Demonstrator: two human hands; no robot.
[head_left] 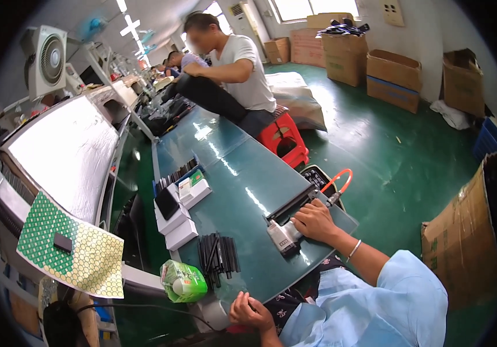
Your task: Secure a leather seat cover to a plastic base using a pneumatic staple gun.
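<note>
The glossy dark-green bench (248, 191) carries a pile of thin black strips (218, 254) at about 7 o'clock and white boxes (180, 228) at 9 o'clock. A silver-grey metal tool (284, 237) lies at centre, under the right hand (316, 221), with an orange hose (339, 179) curving at 2 o'clock. A green-and-white hexagon-patterned sheet (46, 231) hangs at 8 o'clock. A red plastic stool (283, 139) stands at 12 o'clock on the green floor (399, 150).

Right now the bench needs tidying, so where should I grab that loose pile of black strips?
Take the black strips across their middle, coming from above. They lie flat and roughly parallel on the green table, ends pointing toward and away from the near edge, so a pinch across the bundle likely gathers most.
</note>
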